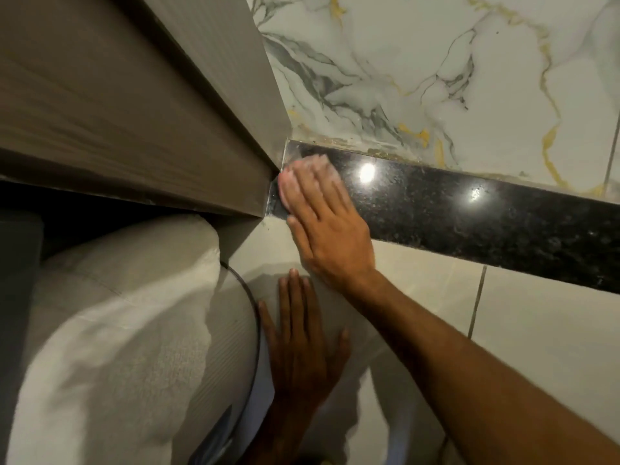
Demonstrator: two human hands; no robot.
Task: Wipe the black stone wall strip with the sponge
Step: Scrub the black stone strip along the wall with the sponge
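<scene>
Up close, a black stone strip [469, 216] runs across a tiled wall, sloping down from its left end toward the right edge of the view. Its left end butts into a corner against a brown wooden panel [141, 105], so nothing lies open on that side; to the right the strip continues bare and unobstructed out of view.

The stone is polished black with fine pale speckles, and two bright light reflections sit on it near the left end. A rough, crumbly line of grout marks its top edge.

The right hand [322, 223] lies flat with fingers spread over the strip's left end, pressed right into the corner. A pale sponge [315, 162] shows just past the fingertips, blurred and mostly hidden under the hand; the hand presses on it rather than curling around it.

The left hand [302, 344] rests open and flat on the plain cream tile [523, 330] below the strip, holding nothing, near the right wrist but apart from it.

Above the strip is white marble-look tile [436, 62] with grey and gold veins. At lower left a white rounded form [110, 330] with a dark rim crowds the wall just beside the left hand; what it is cannot be told. A dark gap lies beneath the wooden panel.
</scene>
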